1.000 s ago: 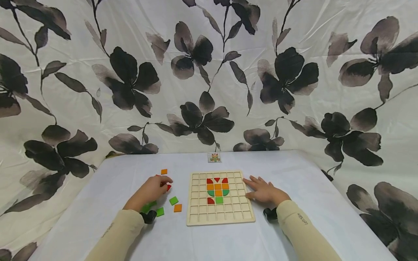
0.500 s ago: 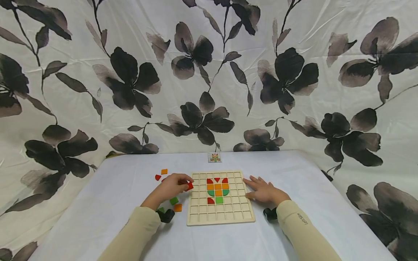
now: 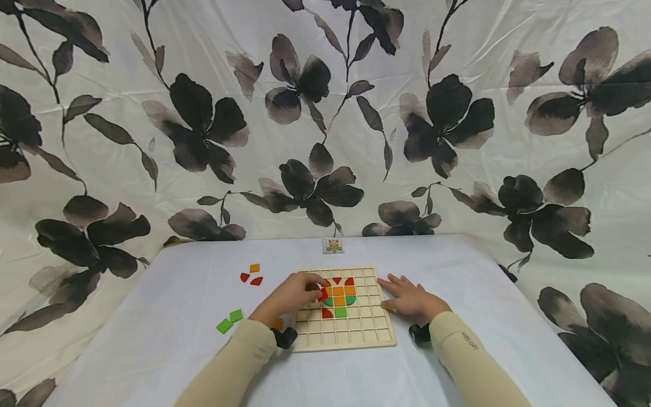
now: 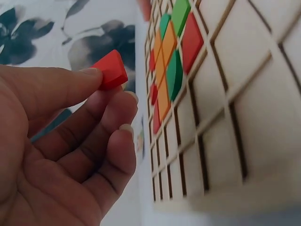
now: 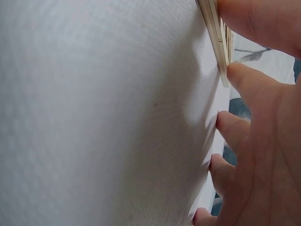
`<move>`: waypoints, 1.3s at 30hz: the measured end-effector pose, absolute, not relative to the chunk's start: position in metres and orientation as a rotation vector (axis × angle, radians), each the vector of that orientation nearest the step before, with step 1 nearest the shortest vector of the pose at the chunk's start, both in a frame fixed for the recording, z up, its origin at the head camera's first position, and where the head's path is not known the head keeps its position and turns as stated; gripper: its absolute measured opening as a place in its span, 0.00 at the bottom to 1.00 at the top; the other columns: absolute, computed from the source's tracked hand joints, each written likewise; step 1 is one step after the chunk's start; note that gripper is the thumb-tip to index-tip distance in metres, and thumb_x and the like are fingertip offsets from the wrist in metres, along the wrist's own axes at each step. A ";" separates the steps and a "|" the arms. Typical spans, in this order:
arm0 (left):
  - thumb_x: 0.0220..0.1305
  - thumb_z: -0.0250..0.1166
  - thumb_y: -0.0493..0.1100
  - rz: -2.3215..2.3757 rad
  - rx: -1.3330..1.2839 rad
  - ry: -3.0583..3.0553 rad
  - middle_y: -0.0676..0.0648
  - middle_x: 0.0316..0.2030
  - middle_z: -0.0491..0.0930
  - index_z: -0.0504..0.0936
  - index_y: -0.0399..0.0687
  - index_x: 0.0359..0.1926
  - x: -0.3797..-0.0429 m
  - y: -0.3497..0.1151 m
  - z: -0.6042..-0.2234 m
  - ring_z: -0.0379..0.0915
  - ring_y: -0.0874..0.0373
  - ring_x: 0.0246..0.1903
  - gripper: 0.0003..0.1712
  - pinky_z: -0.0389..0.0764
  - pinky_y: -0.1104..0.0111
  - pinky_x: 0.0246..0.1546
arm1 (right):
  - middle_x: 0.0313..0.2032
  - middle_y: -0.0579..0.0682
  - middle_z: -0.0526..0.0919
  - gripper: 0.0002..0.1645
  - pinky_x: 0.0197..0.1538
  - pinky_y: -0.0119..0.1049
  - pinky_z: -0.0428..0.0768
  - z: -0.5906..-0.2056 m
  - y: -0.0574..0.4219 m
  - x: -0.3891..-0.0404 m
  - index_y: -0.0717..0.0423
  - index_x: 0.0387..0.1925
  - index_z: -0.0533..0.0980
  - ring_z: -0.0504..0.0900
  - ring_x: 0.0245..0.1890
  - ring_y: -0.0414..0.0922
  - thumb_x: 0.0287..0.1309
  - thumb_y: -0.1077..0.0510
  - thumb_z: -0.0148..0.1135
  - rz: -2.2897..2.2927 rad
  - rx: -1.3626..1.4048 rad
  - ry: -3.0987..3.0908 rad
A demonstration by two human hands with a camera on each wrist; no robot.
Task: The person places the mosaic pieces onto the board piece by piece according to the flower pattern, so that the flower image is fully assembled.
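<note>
My left hand (image 3: pixel 291 295) is over the left part of a wooden grid board (image 3: pixel 366 333). Its thumb and fingers pinch a small red tile (image 4: pixel 112 69), held above the board in the left wrist view. Set into the grid are orange square tiles (image 3: pixel 339 291), a green square tile (image 3: pixel 341 312), rounded dark green tiles (image 4: pixel 175 75) and red tiles (image 4: pixel 192 43); my left hand partly covers this pattern in the head view. At the board's right edge lies my right hand (image 3: pixel 412 297), fingers spread, thumb and index finger touching the wooden rim (image 5: pixel 217 40).
Loose on the white tabletop (image 3: pixel 168 339), left of the board, lie red tiles (image 3: pixel 256 281), an orange tile (image 3: pixel 255 268) and green tiles (image 3: pixel 224 325). Another orange tile (image 3: pixel 278 324) shows beside my left wrist. A small pattern card (image 3: pixel 333 245) lies at the back.
My left hand has picked up the red tile from among the loose pieces and carried it rightward over the board. My right hand stays at the board's edge.
</note>
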State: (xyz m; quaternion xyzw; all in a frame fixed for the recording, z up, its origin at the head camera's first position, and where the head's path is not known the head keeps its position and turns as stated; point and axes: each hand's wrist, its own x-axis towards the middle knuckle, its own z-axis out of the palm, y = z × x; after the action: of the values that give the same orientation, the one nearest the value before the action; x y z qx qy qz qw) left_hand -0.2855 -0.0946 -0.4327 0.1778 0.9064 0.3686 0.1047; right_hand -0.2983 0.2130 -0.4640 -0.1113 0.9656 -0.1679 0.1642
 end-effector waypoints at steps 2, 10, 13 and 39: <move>0.65 0.62 0.40 1.077 0.574 2.670 0.53 0.35 0.80 0.83 0.49 0.50 -0.286 -0.087 -0.435 0.75 0.58 0.32 0.13 0.78 0.68 0.39 | 0.76 0.53 0.50 0.41 0.68 0.70 0.41 -0.464 0.213 -0.299 0.38 0.74 0.55 0.44 0.75 0.62 0.62 0.39 0.54 -0.474 -0.314 2.753; 0.62 0.65 0.39 1.086 0.617 2.631 0.54 0.35 0.80 0.86 0.52 0.41 -0.283 -0.059 -0.441 0.72 0.59 0.35 0.07 0.76 0.67 0.38 | 0.76 0.52 0.49 0.42 0.69 0.70 0.41 -0.466 0.213 -0.301 0.38 0.74 0.54 0.43 0.76 0.62 0.61 0.38 0.54 -0.458 -0.307 2.751; 0.62 0.65 0.40 1.083 0.609 2.631 0.55 0.36 0.81 0.86 0.51 0.39 -0.281 -0.050 -0.444 0.73 0.59 0.36 0.06 0.77 0.67 0.40 | 0.76 0.53 0.49 0.42 0.68 0.70 0.41 -0.465 0.212 -0.300 0.38 0.74 0.55 0.43 0.75 0.62 0.61 0.39 0.54 -0.458 -0.316 2.751; 0.62 0.64 0.37 0.758 0.793 2.801 0.55 0.30 0.83 0.87 0.48 0.34 -0.278 -0.014 -0.450 0.72 0.65 0.29 0.06 0.75 0.73 0.35 | 0.76 0.53 0.51 0.41 0.68 0.71 0.43 -0.465 0.213 -0.299 0.38 0.74 0.55 0.45 0.75 0.62 0.62 0.39 0.53 -0.447 -0.341 2.766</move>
State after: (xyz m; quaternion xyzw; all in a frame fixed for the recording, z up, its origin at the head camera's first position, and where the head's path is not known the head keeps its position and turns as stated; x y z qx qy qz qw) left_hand -0.2778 -0.0141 -0.4497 0.2629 0.9291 0.2513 0.0667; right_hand -0.2994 0.2128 -0.4646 -0.1194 0.9675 -0.1565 0.1590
